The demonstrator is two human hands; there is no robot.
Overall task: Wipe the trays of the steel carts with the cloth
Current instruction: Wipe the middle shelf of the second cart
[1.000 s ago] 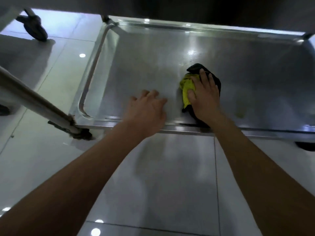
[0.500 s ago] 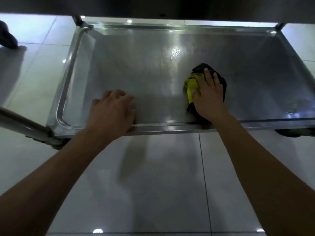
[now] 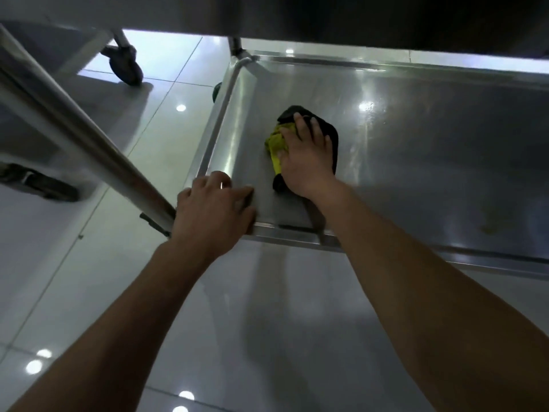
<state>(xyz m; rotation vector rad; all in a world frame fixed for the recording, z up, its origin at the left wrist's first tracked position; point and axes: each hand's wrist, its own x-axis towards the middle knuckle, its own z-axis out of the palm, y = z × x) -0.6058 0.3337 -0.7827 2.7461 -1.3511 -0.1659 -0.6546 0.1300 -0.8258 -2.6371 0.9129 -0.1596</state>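
Note:
The lowest steel tray (image 3: 416, 173) of the cart stretches from the centre to the right, just above the floor. A crumpled cloth (image 3: 274, 141), yellow and black, lies on the tray near its left end. My right hand (image 3: 306, 162) presses flat on the cloth with its fingers spread and straight. My left hand (image 3: 211, 212) rests on the tray's near-left corner, fingers reaching over the rim onto the tray surface. The fingertips of my left hand are blurred.
A slanted steel cart post (image 3: 89, 144) meets the tray corner beside my left hand. A second cart's caster (image 3: 124, 66) stands at the upper left, and another wheel bracket (image 3: 38, 182) at the far left. The dark shelf underside (image 3: 326, 13) hangs overhead. Glossy tiled floor (image 3: 267, 322) lies below.
My right hand has slid the cloth leftward to the tray's left end. My left hand has shifted along the near rim to the left corner. The view has swung left.

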